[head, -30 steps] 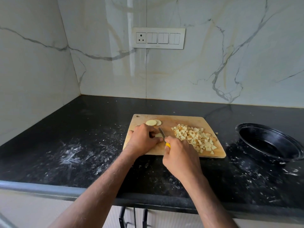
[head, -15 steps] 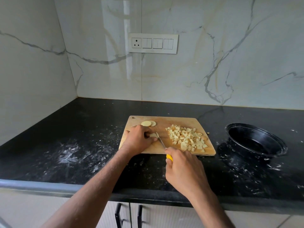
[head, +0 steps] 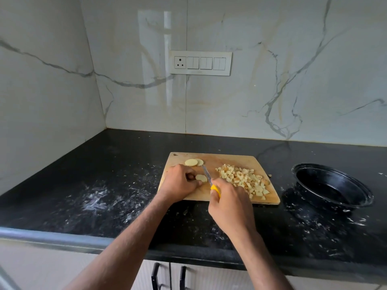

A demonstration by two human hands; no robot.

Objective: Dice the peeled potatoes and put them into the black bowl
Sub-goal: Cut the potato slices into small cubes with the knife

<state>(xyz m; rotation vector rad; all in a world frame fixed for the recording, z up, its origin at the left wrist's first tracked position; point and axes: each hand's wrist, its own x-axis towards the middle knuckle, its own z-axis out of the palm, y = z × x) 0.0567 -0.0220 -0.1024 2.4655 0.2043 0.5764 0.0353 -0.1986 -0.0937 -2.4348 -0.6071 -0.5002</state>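
Left hand [head: 180, 183] pinning potato slice [head: 201, 178] on cutting board [head: 230, 160], grip curled over it. Right hand [head: 230, 204] gripping yellow-handled knife [head: 210, 181], blade lying beside slice. Diced pile [head: 244, 181] sitting near board's right edge. Two slices [head: 193, 162] lying at far-left corner. Black bowl [head: 333, 188] sitting apart on tabletop [head: 104, 185], right of board.

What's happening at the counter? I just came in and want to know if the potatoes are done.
Not yet. The left hand holds a potato slice on the cutting board while the right hand cuts it with a yellow-handled knife. Two more slices wait at the board's far edge. A pile of diced potato lies on the board; the black bowl holds none.
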